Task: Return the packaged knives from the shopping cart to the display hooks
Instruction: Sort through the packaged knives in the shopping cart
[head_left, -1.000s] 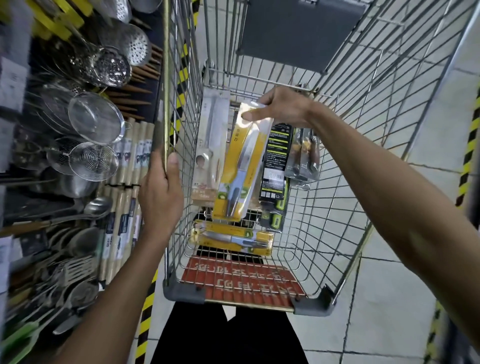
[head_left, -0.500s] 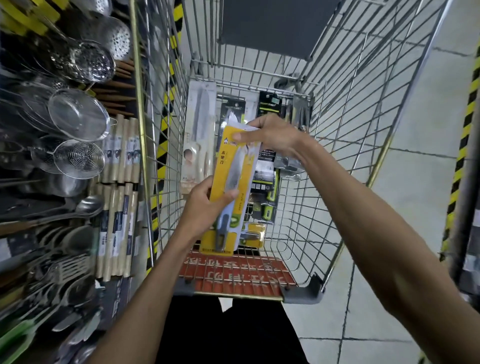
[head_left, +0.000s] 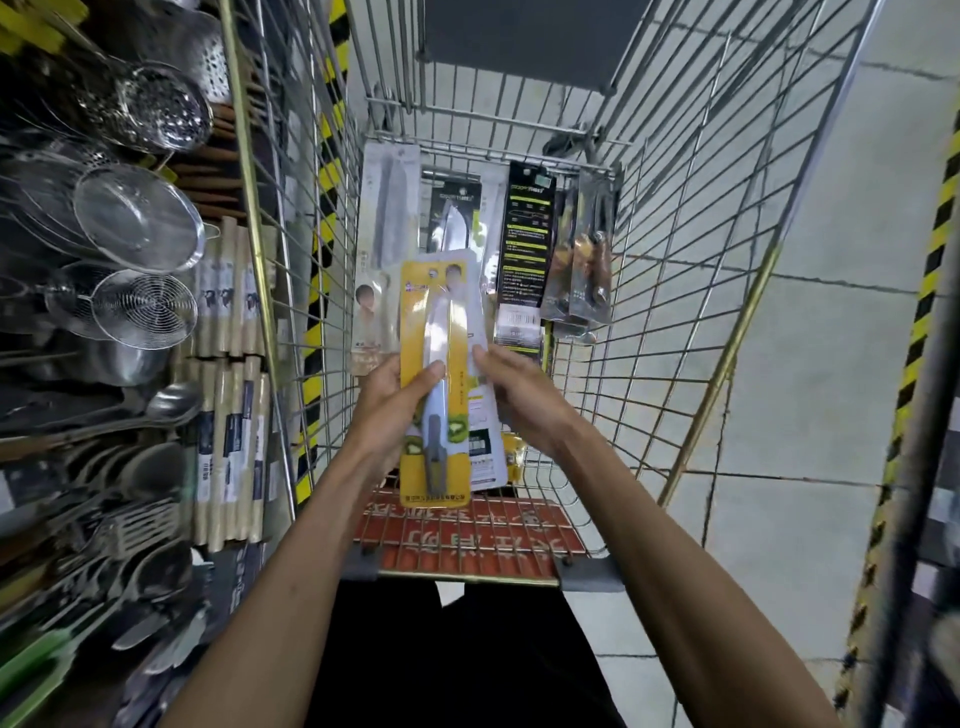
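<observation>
2 hands hold the yellow knife pack (head_left: 435, 384) above the shopping cart (head_left: 675, 260): the left hand (head_left: 387, 402) clasps its left edge, thumb across the front, and the right hand (head_left: 519, 387) curls on a white pack (head_left: 485, 441) behind it. This looks like the lift-out step; next comes turning left of the hands toward the utensil display (head_left: 130, 260), where no free hook shows.

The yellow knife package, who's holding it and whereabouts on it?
Both hands hold the yellow knife package around its middle: left hand on its left edge, thumb across the front; right hand on the right edge.
</observation>
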